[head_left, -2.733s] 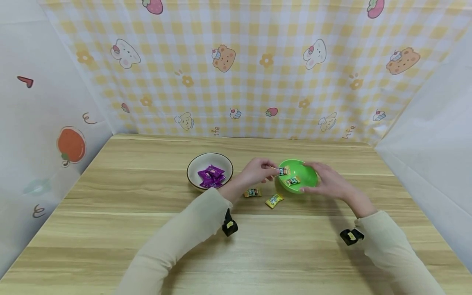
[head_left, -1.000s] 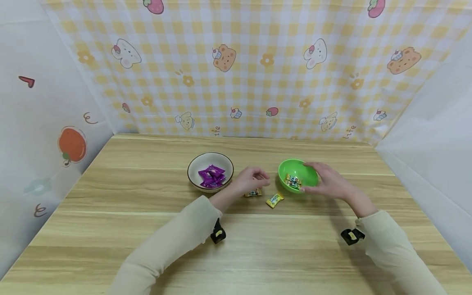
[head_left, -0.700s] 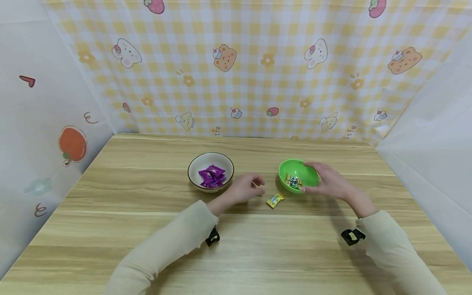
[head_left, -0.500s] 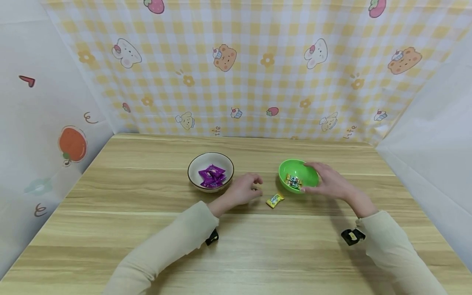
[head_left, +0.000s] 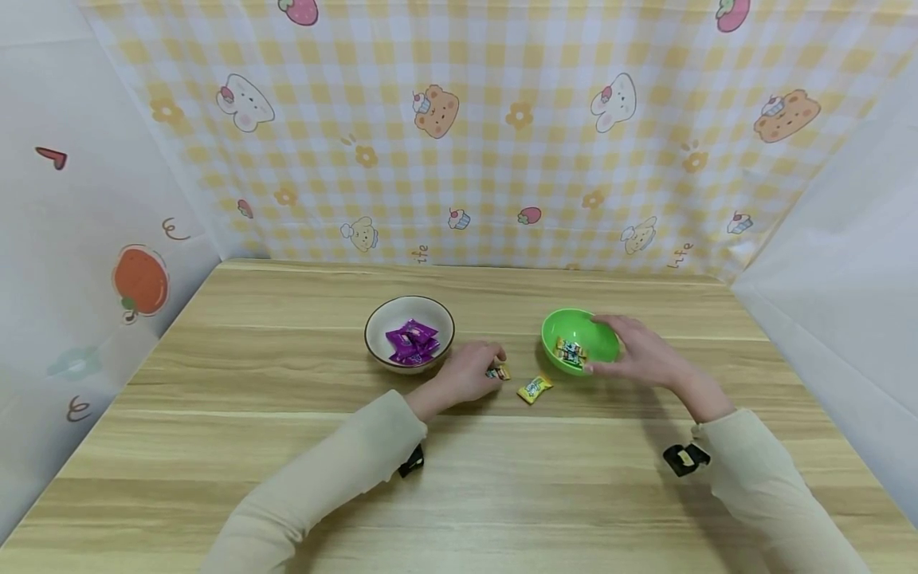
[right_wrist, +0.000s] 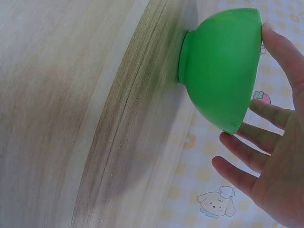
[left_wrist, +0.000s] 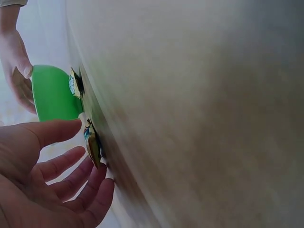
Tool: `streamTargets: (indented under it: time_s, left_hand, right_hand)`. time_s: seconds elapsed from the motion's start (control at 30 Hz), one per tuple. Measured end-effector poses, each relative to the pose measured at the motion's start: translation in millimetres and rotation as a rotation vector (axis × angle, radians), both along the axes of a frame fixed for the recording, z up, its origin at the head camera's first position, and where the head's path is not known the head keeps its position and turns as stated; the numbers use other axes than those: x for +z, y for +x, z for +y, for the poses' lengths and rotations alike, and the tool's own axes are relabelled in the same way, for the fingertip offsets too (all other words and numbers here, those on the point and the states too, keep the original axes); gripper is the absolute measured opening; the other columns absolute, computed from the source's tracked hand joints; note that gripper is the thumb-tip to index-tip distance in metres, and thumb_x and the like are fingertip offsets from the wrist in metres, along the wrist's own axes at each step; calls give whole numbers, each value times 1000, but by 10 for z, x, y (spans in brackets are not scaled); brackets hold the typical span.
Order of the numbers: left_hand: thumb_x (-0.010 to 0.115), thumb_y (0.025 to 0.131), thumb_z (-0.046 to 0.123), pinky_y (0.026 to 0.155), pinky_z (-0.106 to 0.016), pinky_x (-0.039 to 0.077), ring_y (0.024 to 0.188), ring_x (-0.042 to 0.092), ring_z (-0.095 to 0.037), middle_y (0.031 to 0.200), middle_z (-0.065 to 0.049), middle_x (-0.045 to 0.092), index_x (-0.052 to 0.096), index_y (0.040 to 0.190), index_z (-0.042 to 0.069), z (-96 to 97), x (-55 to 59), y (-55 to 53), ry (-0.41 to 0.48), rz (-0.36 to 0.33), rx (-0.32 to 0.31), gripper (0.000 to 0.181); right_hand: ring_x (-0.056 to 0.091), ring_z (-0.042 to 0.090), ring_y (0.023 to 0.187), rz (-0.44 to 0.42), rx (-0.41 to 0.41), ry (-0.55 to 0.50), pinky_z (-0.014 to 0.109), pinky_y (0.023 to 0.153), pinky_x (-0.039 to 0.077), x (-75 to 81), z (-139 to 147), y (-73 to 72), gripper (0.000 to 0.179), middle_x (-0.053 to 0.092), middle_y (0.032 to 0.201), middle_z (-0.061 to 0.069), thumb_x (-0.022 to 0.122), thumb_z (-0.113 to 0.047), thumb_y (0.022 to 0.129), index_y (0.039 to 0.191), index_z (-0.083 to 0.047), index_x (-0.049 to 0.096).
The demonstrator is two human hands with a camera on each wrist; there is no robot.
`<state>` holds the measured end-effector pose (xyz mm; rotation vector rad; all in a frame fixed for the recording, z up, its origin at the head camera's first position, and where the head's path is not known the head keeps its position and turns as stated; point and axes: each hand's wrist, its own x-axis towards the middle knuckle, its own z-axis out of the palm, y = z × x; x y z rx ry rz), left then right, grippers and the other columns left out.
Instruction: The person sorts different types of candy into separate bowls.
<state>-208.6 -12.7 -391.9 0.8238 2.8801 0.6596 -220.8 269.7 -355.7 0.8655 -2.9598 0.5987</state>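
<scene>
My left hand [head_left: 468,373] reaches low over the table, thumb and fingers spread around a small wrapped candy [left_wrist: 92,144] lying there; in the head view the hand partly covers it. No firm pinch shows. My right hand [head_left: 638,351] holds the green bowl [right_wrist: 221,69] at its right rim, thumb and fingertips set apart along the edge. Inside that bowl lie yellow-and-dark wrapped candies [head_left: 570,352]. Another yellow-wrapped candy [head_left: 534,389] rests on the table between my left hand and the green bowl.
Left of the green bowl stands a white bowl with a dark rim [head_left: 373,335], holding several purple-wrapped candies [head_left: 412,341]. The wooden table [head_left: 502,494] backs onto a yellow checked cloth [head_left: 488,159]. White sheets hang at both sides.
My left hand let a candy go into the green bowl, then moved left and down to the candy on the table. My right hand stays on the bowl's rim.
</scene>
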Motion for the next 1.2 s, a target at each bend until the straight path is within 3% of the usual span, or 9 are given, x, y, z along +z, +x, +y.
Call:
streamTargets:
  time_s: [0.4, 0.67, 0.9, 1.2]
  left_hand:
    - [68, 72, 9, 70, -31, 39, 78, 51, -17, 85, -3, 53, 59, 103, 8, -1, -28, -15, 24, -32, -14, 32]
    - [69, 70, 5, 67, -29, 41, 75, 53, -16, 79, -2, 58, 62, 91, 6, 4, -36, -32, 95, -37, -19, 22]
    - [68, 74, 9, 70, -26, 42, 72, 56, -12, 81, -1, 62, 62, 97, 5, 15, -34, -29, 186, -147, 18, 24]
    - [70, 74, 17, 51, -21, 38, 57, 47, -9, 67, 2, 53, 63, 99, 7, 51, 68, -19, 335, -252, 112, 28]
  right_hand:
    - [34, 44, 114, -9, -7, 7, 56, 91, 27, -16, 14, -14, 82, 40, 127, 25, 68, -48, 71, 128, 3, 38]
    - [34, 44, 114, -3, 0, 1, 55, 92, 26, -20, 20, -14, 81, 40, 126, 25, 68, -47, 71, 128, 3, 39]
    - [35, 44, 113, -1, 3, 1, 55, 91, 27, -23, 20, -5, 81, 41, 126, 25, 68, -47, 71, 127, 4, 39]
    - [35, 43, 114, -4, 1, 0, 55, 91, 27, -17, 18, -6, 81, 41, 125, 25, 68, -47, 71, 127, 3, 39]
